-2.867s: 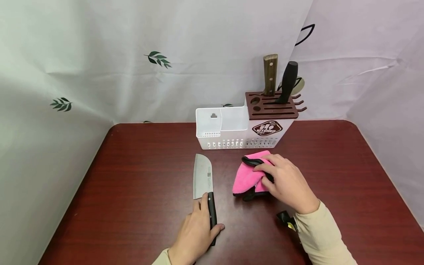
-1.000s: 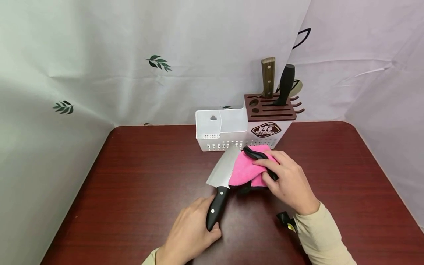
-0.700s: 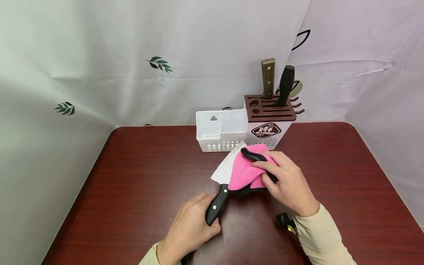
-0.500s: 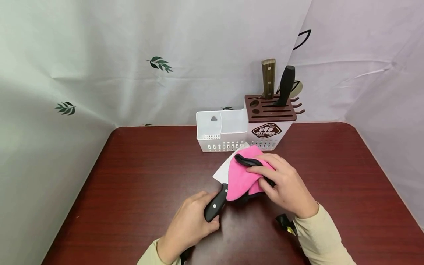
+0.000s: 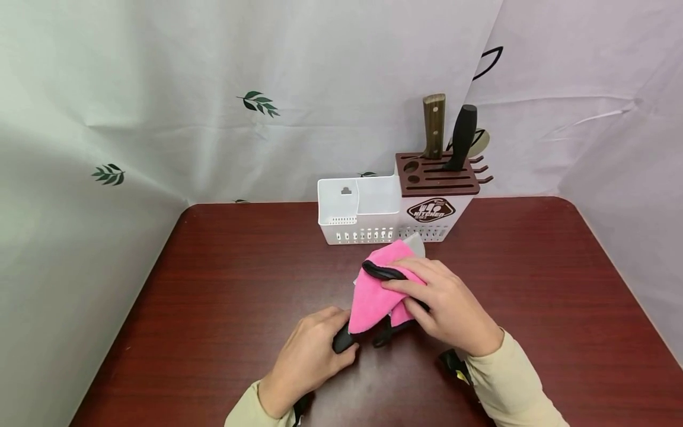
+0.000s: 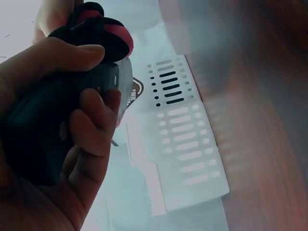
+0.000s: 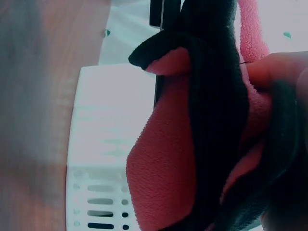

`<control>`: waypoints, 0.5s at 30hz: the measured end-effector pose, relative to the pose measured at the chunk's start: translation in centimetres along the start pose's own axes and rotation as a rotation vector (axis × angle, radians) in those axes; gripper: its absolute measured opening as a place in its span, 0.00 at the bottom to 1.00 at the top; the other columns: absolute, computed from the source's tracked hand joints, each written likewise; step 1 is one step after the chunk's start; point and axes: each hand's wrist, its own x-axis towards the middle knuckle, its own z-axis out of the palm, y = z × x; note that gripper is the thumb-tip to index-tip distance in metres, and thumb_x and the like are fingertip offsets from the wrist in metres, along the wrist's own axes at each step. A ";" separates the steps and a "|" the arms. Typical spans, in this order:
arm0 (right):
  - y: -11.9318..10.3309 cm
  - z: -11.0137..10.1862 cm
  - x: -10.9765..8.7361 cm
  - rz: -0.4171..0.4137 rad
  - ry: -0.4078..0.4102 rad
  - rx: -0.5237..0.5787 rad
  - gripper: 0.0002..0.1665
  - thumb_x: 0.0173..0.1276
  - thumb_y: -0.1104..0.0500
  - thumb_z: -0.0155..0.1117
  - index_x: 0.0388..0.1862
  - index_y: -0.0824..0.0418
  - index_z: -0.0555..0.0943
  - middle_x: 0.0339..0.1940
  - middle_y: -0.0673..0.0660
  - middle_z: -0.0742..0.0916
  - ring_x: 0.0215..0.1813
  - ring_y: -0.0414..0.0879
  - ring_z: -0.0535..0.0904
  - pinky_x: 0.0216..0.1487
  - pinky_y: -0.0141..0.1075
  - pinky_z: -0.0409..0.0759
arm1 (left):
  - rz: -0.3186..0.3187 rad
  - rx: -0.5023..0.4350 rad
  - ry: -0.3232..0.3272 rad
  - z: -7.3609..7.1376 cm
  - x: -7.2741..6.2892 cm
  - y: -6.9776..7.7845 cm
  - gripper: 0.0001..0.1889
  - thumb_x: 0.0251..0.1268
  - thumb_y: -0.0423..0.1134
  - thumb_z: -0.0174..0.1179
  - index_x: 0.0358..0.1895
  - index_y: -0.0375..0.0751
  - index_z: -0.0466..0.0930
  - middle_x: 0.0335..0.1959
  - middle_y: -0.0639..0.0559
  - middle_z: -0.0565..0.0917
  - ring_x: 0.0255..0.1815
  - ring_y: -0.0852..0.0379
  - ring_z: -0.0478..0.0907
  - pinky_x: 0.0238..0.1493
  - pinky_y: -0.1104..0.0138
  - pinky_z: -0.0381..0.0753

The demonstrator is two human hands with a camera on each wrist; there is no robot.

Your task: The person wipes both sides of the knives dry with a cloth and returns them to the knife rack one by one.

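Note:
My left hand grips the black handle of a broad-bladed kitchen knife, held above the table and tilted away to the right. Pink cloth with black edging lies over most of the blade; only the tip end shows past it. My right hand holds that cloth bunched in its fingers. In the left wrist view, fingers and thumb curl round the handle, and the cloth is close beyond. The right wrist view shows the cloth folded over the knife, hiding most of it.
Behind the hands stands a white knife rack with a brown slotted top. A wooden-handled knife and a black-handled one stand in its slots. A dark red table lies beneath; pale curtains hang behind.
My left hand has lifted the knife from the table and tilted it rightward to the cloth. My right hand has moved the cloth left and toward me along the blade, over the handle's front.

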 end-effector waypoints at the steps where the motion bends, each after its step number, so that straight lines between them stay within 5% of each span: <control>1: -0.1 0.2 0.0 -0.008 -0.002 0.003 0.20 0.69 0.61 0.51 0.52 0.52 0.87 0.57 0.55 0.84 0.58 0.53 0.79 0.60 0.43 0.69 | 0.013 -0.003 0.001 0.0 0.0 0.0 0.17 0.42 0.36 0.77 0.40 0.44 0.86 0.34 0.60 0.83 0.33 0.64 0.81 0.35 0.69 0.80; 8: -0.8 1.5 0.2 -0.066 0.014 0.031 0.19 0.67 0.61 0.55 0.52 0.53 0.86 0.57 0.55 0.84 0.61 0.51 0.78 0.61 0.49 0.71 | 0.070 -0.037 0.000 0.1 0.0 -0.2 0.14 0.42 0.34 0.77 0.34 0.45 0.83 0.32 0.60 0.83 0.32 0.65 0.80 0.34 0.70 0.80; 15: -0.8 1.7 0.3 -0.034 -0.019 -0.034 0.19 0.68 0.60 0.54 0.54 0.53 0.86 0.58 0.55 0.84 0.63 0.50 0.77 0.61 0.48 0.71 | 0.086 -0.056 0.002 0.0 0.0 -0.2 0.13 0.42 0.32 0.75 0.31 0.47 0.82 0.29 0.63 0.82 0.29 0.68 0.78 0.32 0.72 0.78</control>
